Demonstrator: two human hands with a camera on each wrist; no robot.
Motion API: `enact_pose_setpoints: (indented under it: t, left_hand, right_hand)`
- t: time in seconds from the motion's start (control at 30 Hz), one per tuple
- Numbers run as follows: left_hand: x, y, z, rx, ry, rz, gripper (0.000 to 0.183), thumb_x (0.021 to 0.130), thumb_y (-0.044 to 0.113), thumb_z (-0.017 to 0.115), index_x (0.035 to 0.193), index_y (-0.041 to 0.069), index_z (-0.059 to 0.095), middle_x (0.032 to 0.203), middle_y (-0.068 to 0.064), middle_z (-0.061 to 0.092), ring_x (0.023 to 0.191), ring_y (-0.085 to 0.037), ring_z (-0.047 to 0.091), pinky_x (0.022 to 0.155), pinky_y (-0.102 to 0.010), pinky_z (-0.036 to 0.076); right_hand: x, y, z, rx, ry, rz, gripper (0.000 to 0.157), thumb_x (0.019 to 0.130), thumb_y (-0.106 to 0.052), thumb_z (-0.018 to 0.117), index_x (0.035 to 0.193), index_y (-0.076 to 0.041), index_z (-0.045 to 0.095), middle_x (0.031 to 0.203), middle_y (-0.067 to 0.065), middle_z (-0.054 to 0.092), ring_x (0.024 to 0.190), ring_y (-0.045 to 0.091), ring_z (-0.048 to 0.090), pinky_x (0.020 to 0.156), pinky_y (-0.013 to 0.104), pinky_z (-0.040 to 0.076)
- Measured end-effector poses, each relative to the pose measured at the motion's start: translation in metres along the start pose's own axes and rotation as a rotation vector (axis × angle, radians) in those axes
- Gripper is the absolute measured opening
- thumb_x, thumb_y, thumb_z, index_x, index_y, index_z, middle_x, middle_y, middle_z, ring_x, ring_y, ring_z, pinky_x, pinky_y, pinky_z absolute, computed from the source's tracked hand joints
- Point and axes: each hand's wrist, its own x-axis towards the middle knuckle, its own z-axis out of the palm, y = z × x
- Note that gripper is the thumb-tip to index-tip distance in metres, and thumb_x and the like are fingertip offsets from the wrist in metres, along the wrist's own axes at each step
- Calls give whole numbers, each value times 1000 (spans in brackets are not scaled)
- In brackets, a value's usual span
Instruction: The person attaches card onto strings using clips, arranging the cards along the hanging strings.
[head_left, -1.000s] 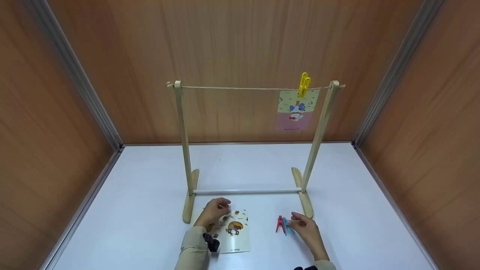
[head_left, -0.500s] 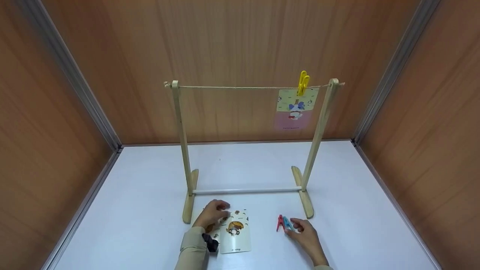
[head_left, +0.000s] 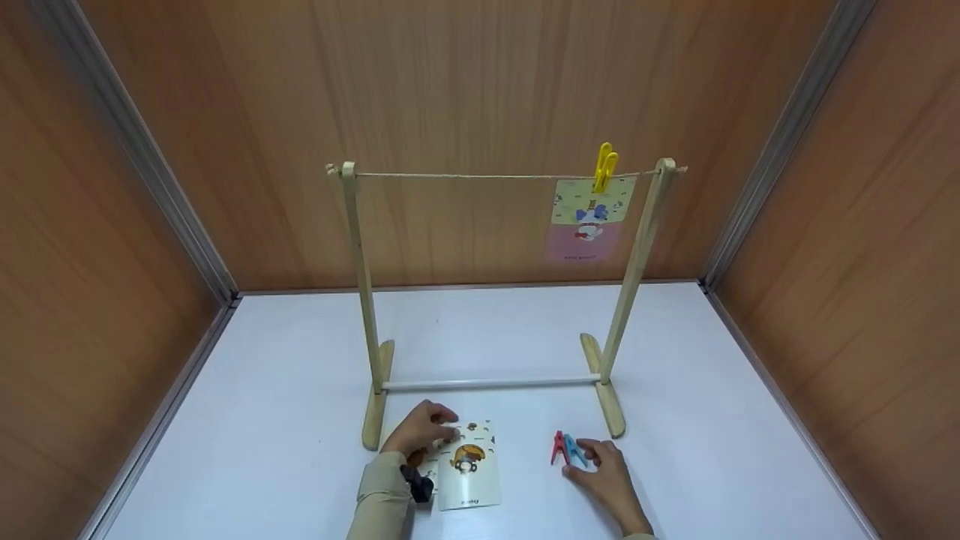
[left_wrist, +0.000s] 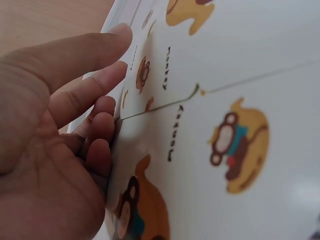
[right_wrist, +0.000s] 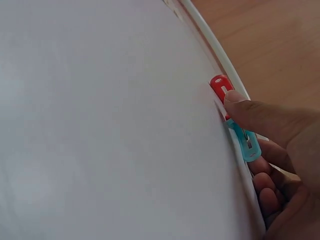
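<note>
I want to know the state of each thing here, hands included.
Rack: upright
String: taut
Yellow clothespin: clipped on string
Pink-and-green card: hanging
Red clothespin: clipping no card
Blue clothespin: clipping no card
Monkey cards: lying on the table
Left hand: relaxed at the cards
Right hand: at the blue clothespin, grip unclear

At the upper right of the head view, a yellow clothespin (head_left: 606, 169) tops a hanging card (head_left: 589, 219), patterned pale green above pink. At the lower right, a red clip (head_left: 558, 448) neighbours a light-blue clip (head_left: 574, 451). At the lower centre, a white card (head_left: 469, 482) bears brown monkeys and orange-yellow shapes.
</note>
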Motion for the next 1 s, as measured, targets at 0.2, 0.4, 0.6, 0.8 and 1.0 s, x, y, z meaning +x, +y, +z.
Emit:
enact_pose_setpoints:
  t: [0.2, 0.4, 0.6, 0.8, 1.0]
  left_hand:
    - [-3, 1, -1, 0, 2, -11, 29, 75, 15, 80, 100, 6, 69, 102, -9, 57, 93, -22, 52, 89, -44, 44]
    - [-3, 1, 0, 2, -11, -5, 29, 74, 14, 81, 99, 6, 68, 102, -9, 56, 92, -22, 52, 87, -42, 44]
    - [-2, 2, -1, 24, -12, -26, 30, 73, 13, 82, 99, 8, 69, 101, -7, 57, 93, -22, 53, 89, -44, 44]
    - [-3, 3, -1, 30, -10, -37, 31, 71, 11, 83, 99, 10, 70, 102, -6, 56, 94, -22, 52, 89, -44, 44]
    - [-3, 2, 0, 4, -19, -16, 32, 69, 4, 82, 98, 7, 68, 101, -8, 53, 92, -23, 50, 88, -42, 43]
  right_hand:
    - [0, -1, 2, -11, -17, 11, 55, 71, -21, 84, 116, 1, 63, 93, 7, 52, 86, 17, 45, 76, 29, 41]
    - [-1, 0, 2, -20, -14, -6, 53, 71, -17, 83, 116, 2, 62, 93, 6, 51, 86, 16, 45, 76, 28, 41]
    - [0, 1, 2, -5, -17, -17, 52, 72, -16, 83, 115, 4, 61, 93, 7, 53, 86, 16, 45, 77, 28, 42]
    - [1, 2, 1, -3, -5, -16, 51, 72, -17, 83, 114, 3, 62, 92, 7, 54, 85, 16, 46, 74, 27, 40]
    - [1, 2, 1, -25, -11, -1, 50, 73, -18, 82, 113, 2, 61, 93, 6, 51, 86, 16, 45, 77, 28, 42]
